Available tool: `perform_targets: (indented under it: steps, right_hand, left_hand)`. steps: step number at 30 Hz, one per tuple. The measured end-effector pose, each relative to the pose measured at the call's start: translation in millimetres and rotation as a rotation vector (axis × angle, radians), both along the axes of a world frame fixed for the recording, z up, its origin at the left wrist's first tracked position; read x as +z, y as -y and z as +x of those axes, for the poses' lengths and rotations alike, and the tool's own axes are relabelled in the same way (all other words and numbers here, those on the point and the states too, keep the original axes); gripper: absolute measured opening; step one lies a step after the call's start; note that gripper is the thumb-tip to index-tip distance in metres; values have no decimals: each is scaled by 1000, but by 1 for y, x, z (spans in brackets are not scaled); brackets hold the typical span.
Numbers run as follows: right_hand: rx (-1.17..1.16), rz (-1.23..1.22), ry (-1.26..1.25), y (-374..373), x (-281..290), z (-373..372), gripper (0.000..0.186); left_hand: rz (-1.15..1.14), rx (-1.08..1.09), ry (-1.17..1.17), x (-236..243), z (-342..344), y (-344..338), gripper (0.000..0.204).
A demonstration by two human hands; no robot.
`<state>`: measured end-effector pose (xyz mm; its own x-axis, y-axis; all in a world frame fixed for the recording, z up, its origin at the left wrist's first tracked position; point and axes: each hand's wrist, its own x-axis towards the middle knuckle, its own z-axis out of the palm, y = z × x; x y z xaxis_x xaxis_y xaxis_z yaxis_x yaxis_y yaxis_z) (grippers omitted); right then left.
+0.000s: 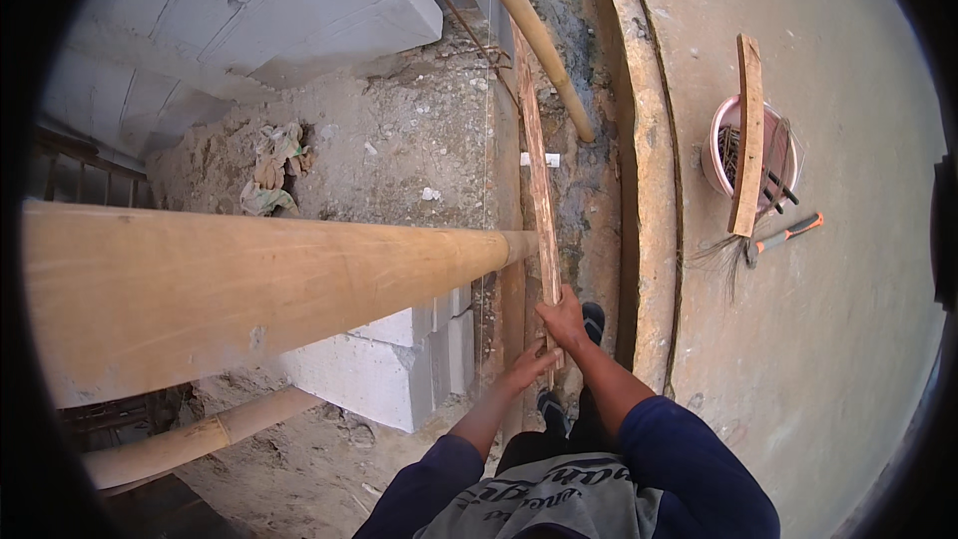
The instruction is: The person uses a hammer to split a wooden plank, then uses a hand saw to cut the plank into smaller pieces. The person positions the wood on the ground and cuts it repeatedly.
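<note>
A long narrow wooden plank (537, 170) stands on edge along the trench, running away from me. My right hand (564, 321) is closed around its near end. My left hand (527, 367) lies just below, fingers stretched out flat against the plank's lower end. Both forearms in dark blue sleeves come up from the bottom edge. My feet in dark shoes (593, 317) stand in the narrow trench beside the plank.
A thick bamboo pole (249, 284) crosses horizontally at left, with a second one (190, 444) lower down. Another bamboo pole (529, 30) slants at the top. White blocks (379, 369) sit beneath. On the concrete slab at right stand a pink bucket (720, 155) of tools, a board (748, 135) and an orange-handled tool (788, 233). Gloves (274, 170) lie on the dirt.
</note>
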<state>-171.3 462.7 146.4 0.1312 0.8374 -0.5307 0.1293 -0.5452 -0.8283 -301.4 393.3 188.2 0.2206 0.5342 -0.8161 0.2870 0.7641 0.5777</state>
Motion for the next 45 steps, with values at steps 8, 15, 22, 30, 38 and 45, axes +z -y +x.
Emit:
perform_targets:
  steps: [8,15,22,30,38,45]
  right_hand:
    - [147,-267,-60,86,73,83,48]
    - [385,-356,142,208,234,123,60]
    - [207,-363,-167,273,346,69,59]
    - [232,-111,-520,286,377,-18,55]
    - [379,655,241,288,385,50,50]
    - [409,1391,949,242,556,92,68]
  left_hand:
    - [99,28,-86,-16,-65,84,51]
    - [392,-120,-61,60,-76,137,53]
    - [1210,-478,-115,147,-28,183,79]
    - [963,272,461,157,-17,171,52]
    - [1280,121,347,295,-60,122,35]
    - [1079,-41,341,348,-48,111,38]
